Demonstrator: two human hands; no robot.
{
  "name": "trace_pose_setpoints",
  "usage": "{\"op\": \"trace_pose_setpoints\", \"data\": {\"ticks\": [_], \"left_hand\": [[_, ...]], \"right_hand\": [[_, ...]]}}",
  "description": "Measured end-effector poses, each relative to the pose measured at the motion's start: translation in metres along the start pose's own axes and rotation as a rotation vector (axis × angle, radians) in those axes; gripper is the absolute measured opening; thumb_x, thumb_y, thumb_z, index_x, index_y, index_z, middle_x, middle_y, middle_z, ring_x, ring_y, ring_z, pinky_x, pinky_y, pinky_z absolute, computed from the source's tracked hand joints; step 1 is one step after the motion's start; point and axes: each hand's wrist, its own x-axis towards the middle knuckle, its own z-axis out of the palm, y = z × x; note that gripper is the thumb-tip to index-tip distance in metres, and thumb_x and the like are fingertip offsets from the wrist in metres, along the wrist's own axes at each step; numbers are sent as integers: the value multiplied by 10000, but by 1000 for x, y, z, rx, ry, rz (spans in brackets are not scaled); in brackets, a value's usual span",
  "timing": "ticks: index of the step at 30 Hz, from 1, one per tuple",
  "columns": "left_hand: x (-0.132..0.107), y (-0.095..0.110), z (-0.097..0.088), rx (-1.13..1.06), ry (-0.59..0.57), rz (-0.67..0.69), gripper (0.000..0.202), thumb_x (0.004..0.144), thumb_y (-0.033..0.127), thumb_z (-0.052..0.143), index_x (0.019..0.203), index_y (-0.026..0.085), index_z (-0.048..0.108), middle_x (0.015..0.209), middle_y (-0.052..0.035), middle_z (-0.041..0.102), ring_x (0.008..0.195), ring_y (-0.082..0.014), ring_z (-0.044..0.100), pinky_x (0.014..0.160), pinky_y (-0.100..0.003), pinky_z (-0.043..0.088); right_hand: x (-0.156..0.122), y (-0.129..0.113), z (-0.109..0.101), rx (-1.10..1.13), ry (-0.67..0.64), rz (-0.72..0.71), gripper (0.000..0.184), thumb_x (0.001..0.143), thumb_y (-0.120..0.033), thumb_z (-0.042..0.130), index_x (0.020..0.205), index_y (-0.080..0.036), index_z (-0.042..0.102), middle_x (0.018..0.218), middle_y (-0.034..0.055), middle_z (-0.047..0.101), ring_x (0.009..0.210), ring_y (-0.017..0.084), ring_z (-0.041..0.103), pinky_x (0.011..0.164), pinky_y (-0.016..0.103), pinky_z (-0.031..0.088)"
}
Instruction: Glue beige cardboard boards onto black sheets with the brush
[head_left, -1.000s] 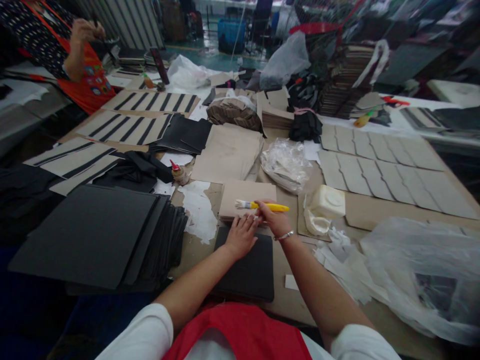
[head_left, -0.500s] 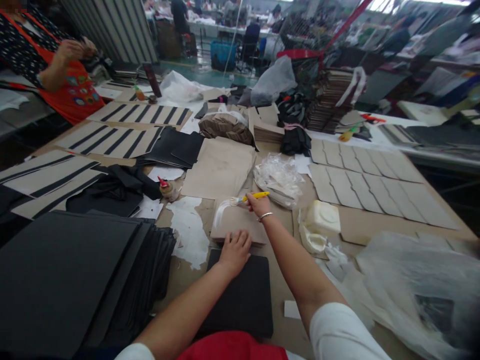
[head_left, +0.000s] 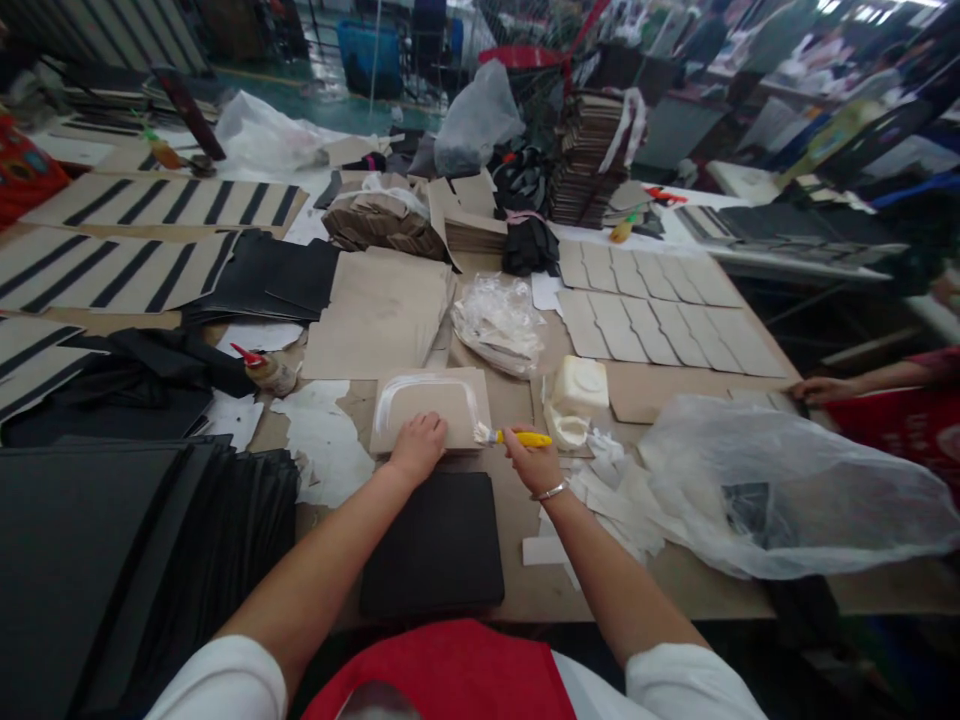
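Where the brush (head_left: 534,439) is held, scraps (head_left: 616,500) lie near.

Smooth plastic brush handle (head_left: 534,439), matt cardboard (head_left: 430,402)

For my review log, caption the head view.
Left hand on white-streaked board, right hand holding yellow-handled brush at the board's edge.

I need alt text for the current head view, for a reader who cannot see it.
A right hand holds a yellow-handled brush at the near right corner of a beige board marked with a white arched stroke, while the left hand rests on its near edge. A flat black item lies closer to the person.
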Motion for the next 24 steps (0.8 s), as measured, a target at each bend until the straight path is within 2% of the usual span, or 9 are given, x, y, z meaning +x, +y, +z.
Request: {"op": "trace_pose_setpoints", "data": {"ticks": [3,7,13,17,19,22,24], "left_hand": [[4,-2,-6,14,-52,43,331,712,313,688,985,163,574,1033,-116,547,1003,-262,500,835,-362,420],[10,-3,-17,33,-162,89,353,695,371,700,955,153,605,996,-115,562,979,-255,533,812,-327,432],[8,6,-24,55,-213,59,283,707,315,675,918,130,635,961,-122,586,937,-248,571,793,-313,440],[-3,12,-32,60,-178,27,158,773,223,548,884,145,629,925,-100,596,887,-212,584,768,-294,444],[-16,14,-43,40,-42,-28,179,796,167,464,906,153,605,944,-103,592,905,-210,574,773,-303,443],[-45,15,-62,-120,360,-237,158,790,160,442,882,165,571,928,-95,591,894,-202,568,777,-306,446],[-65,17,-68,-351,594,-408,131,756,187,485,864,170,558,876,-70,602,840,-189,579,762,-300,458]], "right_hand": [[-24,2,-16,127,59,67,321,778,-490,521,816,-178,588,513,-27,558,396,97,501,393,208,402],[-34,-1,-34,334,249,34,441,771,-550,522,960,-155,577,625,-8,622,430,88,535,433,218,457],[-37,-7,-32,373,179,10,441,755,-566,541,899,-152,589,562,-28,596,416,82,536,422,195,454],[-37,-16,-35,433,240,-51,479,801,-575,473,1050,-172,538,693,-7,644,446,80,566,454,203,485],[-40,-18,-38,433,253,-86,485,834,-561,427,1134,-184,477,780,12,661,463,81,583,469,212,497],[-50,-14,-33,328,200,-148,415,871,-515,390,1119,-186,436,805,28,664,498,96,608,486,223,501],[-59,-9,-21,224,126,-182,345,886,-478,374,1060,-186,430,826,52,666,553,119,628,517,247,508]]}}
